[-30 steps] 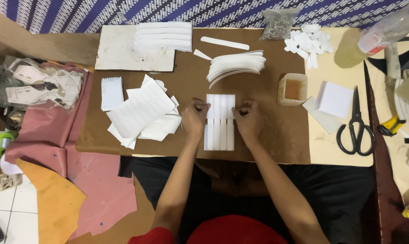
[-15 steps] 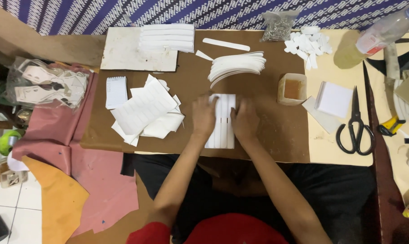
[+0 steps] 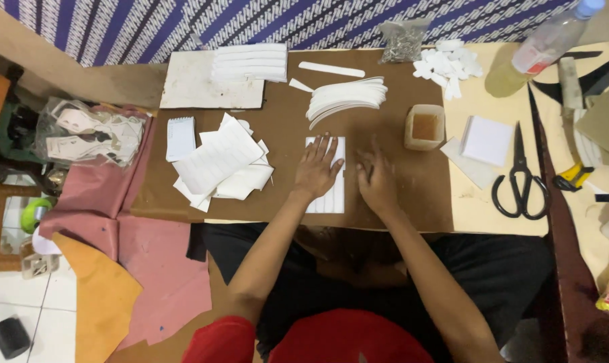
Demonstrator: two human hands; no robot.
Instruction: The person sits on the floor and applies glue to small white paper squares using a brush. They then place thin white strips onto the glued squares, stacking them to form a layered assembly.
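At the far left, a crinkled clear plastic bag (image 3: 89, 134) of white cut-outs is seen above limp pink sheets (image 3: 109, 222) and a stiffer orange sheet (image 3: 99, 302) that hang toward a tiled floor. A matte brown board (image 3: 284, 121) is laid over the pale tabletop (image 3: 486, 208); on it a loose fan of flat white paper strips (image 3: 220, 161) is spread beside a small white notepad (image 3: 181, 138). The left hand (image 3: 316, 169) is pressed flat, fingers spread and released, on a row of narrow white strips (image 3: 331, 195) lying side by side at the board's centre. Just beside that row, the right hand (image 3: 376, 180) is rested on the bare board with fingers extended, grasping nothing. A curved stack of white strips (image 3: 345, 99) lies above the hands. Further right, a small translucent tub (image 3: 425, 126) of amber glue, a square white pad (image 3: 486, 140) and black-handled scissors (image 3: 519, 178) are set out. A blue-and-white patterned cloth (image 3: 318, 20) runs along the back.
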